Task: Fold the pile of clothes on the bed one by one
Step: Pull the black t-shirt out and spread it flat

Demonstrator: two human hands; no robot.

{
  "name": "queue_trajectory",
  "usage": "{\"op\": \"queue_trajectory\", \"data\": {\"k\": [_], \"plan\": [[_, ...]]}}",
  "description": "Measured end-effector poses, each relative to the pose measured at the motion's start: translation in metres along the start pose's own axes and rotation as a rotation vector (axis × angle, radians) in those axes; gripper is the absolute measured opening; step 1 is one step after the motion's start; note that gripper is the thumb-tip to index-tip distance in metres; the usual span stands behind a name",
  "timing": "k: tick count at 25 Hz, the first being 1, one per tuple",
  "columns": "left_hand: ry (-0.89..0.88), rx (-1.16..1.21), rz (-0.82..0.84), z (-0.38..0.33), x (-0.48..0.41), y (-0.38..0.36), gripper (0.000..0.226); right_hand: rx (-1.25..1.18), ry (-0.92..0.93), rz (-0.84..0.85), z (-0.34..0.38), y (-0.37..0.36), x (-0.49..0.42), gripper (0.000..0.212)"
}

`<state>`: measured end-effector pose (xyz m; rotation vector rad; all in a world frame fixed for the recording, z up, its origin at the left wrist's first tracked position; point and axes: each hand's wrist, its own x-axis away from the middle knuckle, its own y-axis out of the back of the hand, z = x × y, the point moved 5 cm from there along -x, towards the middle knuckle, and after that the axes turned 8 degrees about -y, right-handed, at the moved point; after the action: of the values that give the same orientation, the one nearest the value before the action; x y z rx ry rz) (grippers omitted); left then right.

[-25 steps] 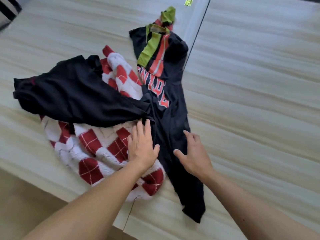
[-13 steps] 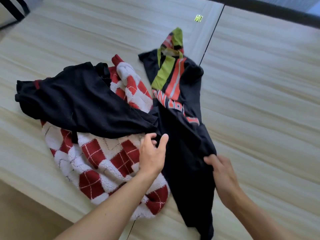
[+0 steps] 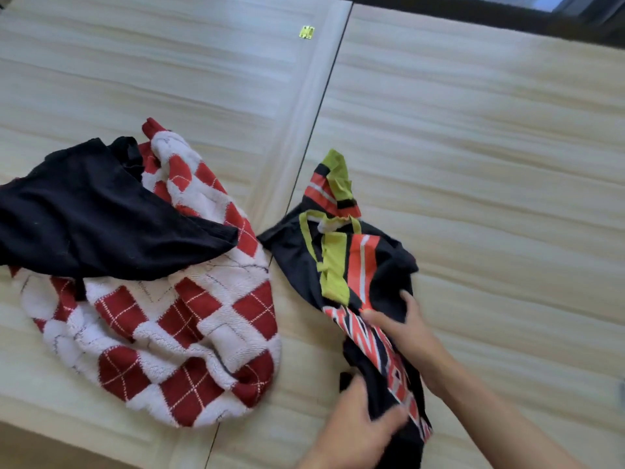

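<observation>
A black jersey [image 3: 368, 265] with red, white and lime stripes and red lettering lies crumpled right of the centre seam. My left hand [image 3: 358, 421] grips its lower black part near the front edge. My right hand [image 3: 406, 330] is closed on the cloth just above the lettering. To the left lies a red-and-white argyle sweater [image 3: 176, 330], apart from the jersey. A plain black garment [image 3: 88, 218] is draped over the sweater's upper left part.
The surface is pale wood-grain panels [image 3: 473, 164] with a dark seam [image 3: 324, 89] running down the middle and a small brass hinge [image 3: 306, 31] at the top. Its front edge [image 3: 84, 438] is at the lower left; a dark strip runs along the far top edge.
Both hands have pulled the striped black jersey to the right, off the pile, and it now lies apart from the argyle sweater. The view has shifted to the right.
</observation>
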<state>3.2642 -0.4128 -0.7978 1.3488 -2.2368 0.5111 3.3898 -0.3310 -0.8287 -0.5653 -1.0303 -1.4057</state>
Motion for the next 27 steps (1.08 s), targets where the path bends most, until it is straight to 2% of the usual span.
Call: {"op": "queue_trajectory", "data": {"k": [1, 2, 3, 4, 5, 7, 8, 9, 11, 12, 14, 16, 18, 19, 21, 23, 24, 25, 27], "plan": [[0.010, -0.124, 0.109, 0.006, 0.003, -0.015, 0.071, 0.299, 0.038, -0.094, 0.005, -0.003, -0.007, 0.125], [0.043, -0.274, 0.168, 0.016, 0.003, -0.022, 0.072, 0.628, 0.090, -0.217, 0.004, -0.005, -0.012, 0.130], [0.067, -0.409, 0.168, 0.025, 0.001, -0.021, 0.068, 0.901, 0.151, -0.293, -0.001, -0.007, -0.015, 0.125], [0.069, -0.505, 0.092, 0.030, -0.002, -0.014, 0.059, 1.082, 0.229, -0.348, -0.004, -0.009, -0.017, 0.108], [0.041, -0.556, -0.031, 0.028, -0.005, -0.001, 0.050, 1.143, 0.307, -0.379, -0.008, -0.007, -0.020, 0.083], [-0.055, -0.638, -0.289, 0.023, -0.020, 0.030, 0.042, 1.029, 0.496, -0.451, -0.014, 0.008, -0.019, 0.030], [-0.101, -0.704, -0.389, 0.015, -0.030, 0.048, 0.041, 0.907, 0.560, -0.461, -0.018, 0.020, -0.016, 0.012], [-0.148, -0.785, -0.474, 0.006, -0.043, 0.066, 0.041, 0.748, 0.574, -0.447, -0.020, 0.035, -0.013, 0.007], [-0.198, -0.969, -0.573, -0.016, -0.074, 0.098, 0.056, 0.295, 0.489, -0.382, -0.031, 0.070, -0.010, 0.015], [-0.189, -1.056, -0.569, -0.027, -0.091, 0.109, 0.065, 0.104, 0.426, -0.414, -0.042, 0.092, -0.008, 0.020], [-0.093, -1.135, -0.464, -0.041, -0.126, 0.123, 0.084, -0.159, 0.252, -0.563, -0.076, 0.137, -0.008, 0.025], [-0.001, -1.190, -0.316, -0.050, -0.150, 0.123, 0.099, -0.333, 0.033, -0.688, -0.115, 0.169, -0.004, 0.020], [0.065, -1.263, -0.254, -0.052, -0.164, 0.123, 0.104, -0.310, -0.139, -0.803, -0.135, 0.185, 0.006, 0.006], [0.112, -1.261, -0.274, -0.051, -0.166, 0.127, 0.103, -0.249, -0.143, -0.861, -0.132, 0.188, 0.009, 0.013], [0.240, -1.216, -0.326, -0.046, -0.165, 0.141, 0.084, -0.104, 0.082, -0.892, -0.106, 0.181, 0.010, 0.035], [0.280, -1.312, -0.323, -0.049, -0.159, 0.149, 0.046, 0.070, 0.366, -0.794, -0.068, 0.155, 0.004, 0.048], [0.204, -1.392, -0.320, -0.053, -0.155, 0.149, 0.032, 0.156, 0.451, -0.702, -0.050, 0.137, -0.004, 0.055], [0.043, -1.454, -0.308, -0.061, -0.150, 0.143, 0.024, 0.239, 0.493, -0.602, -0.032, 0.119, -0.011, 0.063], [-0.414, -1.349, -0.181, -0.082, -0.131, 0.110, 0.011, 0.402, 0.563, -0.425, 0.007, 0.089, -0.018, 0.087]]}}
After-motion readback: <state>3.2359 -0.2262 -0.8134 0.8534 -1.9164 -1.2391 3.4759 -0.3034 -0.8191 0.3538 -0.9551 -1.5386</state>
